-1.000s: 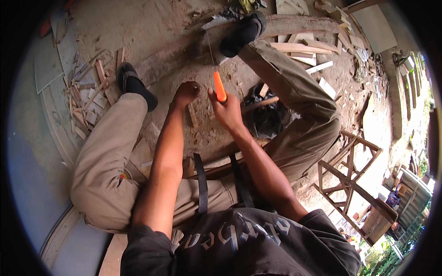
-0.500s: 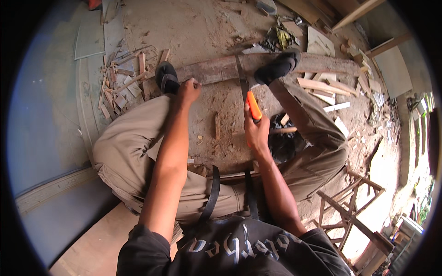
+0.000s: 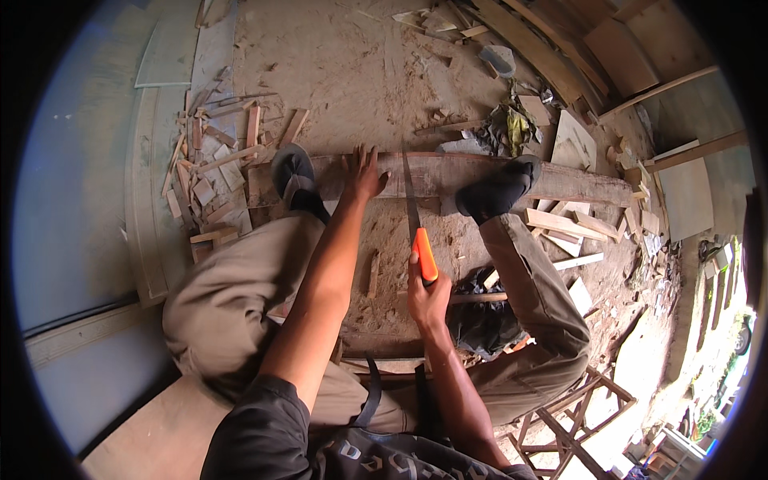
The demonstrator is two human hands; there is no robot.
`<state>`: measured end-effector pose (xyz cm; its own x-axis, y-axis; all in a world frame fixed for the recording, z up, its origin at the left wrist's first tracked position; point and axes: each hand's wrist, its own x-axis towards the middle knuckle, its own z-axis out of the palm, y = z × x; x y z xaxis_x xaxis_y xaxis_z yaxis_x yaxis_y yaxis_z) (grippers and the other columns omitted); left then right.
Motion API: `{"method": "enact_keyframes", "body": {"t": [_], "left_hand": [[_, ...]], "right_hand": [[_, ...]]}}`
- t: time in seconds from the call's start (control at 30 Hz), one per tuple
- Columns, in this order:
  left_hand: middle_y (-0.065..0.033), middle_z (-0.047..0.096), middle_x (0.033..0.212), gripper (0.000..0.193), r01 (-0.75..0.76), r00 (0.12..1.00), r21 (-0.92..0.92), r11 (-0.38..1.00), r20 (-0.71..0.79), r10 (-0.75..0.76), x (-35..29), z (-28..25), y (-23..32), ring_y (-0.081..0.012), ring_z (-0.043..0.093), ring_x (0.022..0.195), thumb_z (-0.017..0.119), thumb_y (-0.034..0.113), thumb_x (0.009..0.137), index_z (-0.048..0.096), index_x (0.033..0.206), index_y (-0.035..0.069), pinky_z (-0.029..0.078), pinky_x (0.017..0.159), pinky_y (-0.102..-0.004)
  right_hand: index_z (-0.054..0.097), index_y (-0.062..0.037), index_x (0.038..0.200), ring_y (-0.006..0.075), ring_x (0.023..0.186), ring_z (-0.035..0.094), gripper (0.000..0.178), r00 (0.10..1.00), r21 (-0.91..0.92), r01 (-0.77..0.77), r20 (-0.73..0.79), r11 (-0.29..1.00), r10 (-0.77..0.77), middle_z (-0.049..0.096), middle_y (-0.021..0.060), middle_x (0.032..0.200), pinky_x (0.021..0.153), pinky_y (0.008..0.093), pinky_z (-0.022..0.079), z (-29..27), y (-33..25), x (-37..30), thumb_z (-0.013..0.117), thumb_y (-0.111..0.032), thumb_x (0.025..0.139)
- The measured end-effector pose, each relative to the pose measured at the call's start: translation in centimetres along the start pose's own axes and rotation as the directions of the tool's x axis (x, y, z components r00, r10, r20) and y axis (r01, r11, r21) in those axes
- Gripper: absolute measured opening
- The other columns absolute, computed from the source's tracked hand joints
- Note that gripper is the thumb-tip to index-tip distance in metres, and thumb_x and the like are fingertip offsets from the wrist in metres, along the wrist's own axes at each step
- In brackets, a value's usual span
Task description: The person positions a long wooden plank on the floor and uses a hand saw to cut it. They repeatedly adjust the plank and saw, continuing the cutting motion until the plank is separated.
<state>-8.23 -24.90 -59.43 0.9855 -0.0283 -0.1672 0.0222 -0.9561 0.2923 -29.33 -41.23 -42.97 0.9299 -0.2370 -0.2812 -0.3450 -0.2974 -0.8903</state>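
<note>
A long, weathered wooden plank [image 3: 436, 170] lies crosswise on the ground, with one of my shoes [image 3: 294, 172] at its left part and the other [image 3: 502, 186] at its right. My left hand [image 3: 366, 174] is open over the plank, its fingers apart and pointing away from me; it seems to rest on the wood. In my right hand [image 3: 430, 300] is a handsaw [image 3: 425, 252], gripped by its orange handle. Its dark, narrow blade points away from me and crosses the plank just right of my left hand. Whether the teeth sit in a cut is hard to see.
Offcuts [image 3: 228, 156] are heaped at the left, and more wood pieces [image 3: 568, 224] lie at the right. A black plastic bag [image 3: 480, 324] is beside my right leg. Past the plank sits crumpled wrapping [image 3: 512, 128]. A wooden frame [image 3: 568, 424] stands lower right.
My left hand has moved forward and right onto the plank, its fingers going from curled to spread. The saw has been drawn back toward me. The view has also shifted.
</note>
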Motion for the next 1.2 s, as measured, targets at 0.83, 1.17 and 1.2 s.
{"method": "enact_keyframes", "body": {"t": [0.83,1.17,1.2], "left_hand": [[-0.0169,-0.01,0.159,0.144,-0.041,0.969,0.032,0.999,0.245,0.032,0.5,0.2,-1.1,-0.0388,-0.011,0.146,0.091,0.046,0.05,-0.004,0.153,0.013,-0.001,0.109,-0.0698],[-0.0183,-0.007,0.159,0.144,-0.075,0.972,0.086,0.993,0.228,0.053,0.3,0.6,-0.8,-0.0409,-0.009,0.146,0.09,0.047,0.05,-0.005,0.153,0.011,0.002,0.109,-0.0707],[-0.0185,-0.008,0.159,0.144,-0.082,0.974,0.08,0.993,0.218,0.063,0.4,0.7,-1.1,-0.0414,-0.009,0.145,0.089,0.049,0.05,-0.005,0.153,0.011,0.003,0.109,-0.0705]], "right_hand": [[0.06,0.0015,0.106,0.0061,0.062,0.048,0.025,0.985,0.315,-0.144,0.14,0.938,0.104,0.055,-0.0019,0.069,0.057,0.0244,0.043,1.0,0.3,0.1,0.062,-0.02,0.094],[0.057,0.0004,0.07,0.0053,0.058,0.042,0.03,0.999,0.028,0.041,0.026,0.999,-0.042,0.046,0.0018,0.056,0.049,0.0285,0.038,1.3,2.4,0.2,0.064,-0.018,0.092],[0.057,-0.0003,0.07,0.0038,0.058,0.043,0.025,1.0,0.032,-0.024,0.001,0.999,0.024,0.046,-0.0001,0.057,0.049,0.0266,0.038,0.5,0.6,-1.2,0.063,-0.014,0.091]]}}
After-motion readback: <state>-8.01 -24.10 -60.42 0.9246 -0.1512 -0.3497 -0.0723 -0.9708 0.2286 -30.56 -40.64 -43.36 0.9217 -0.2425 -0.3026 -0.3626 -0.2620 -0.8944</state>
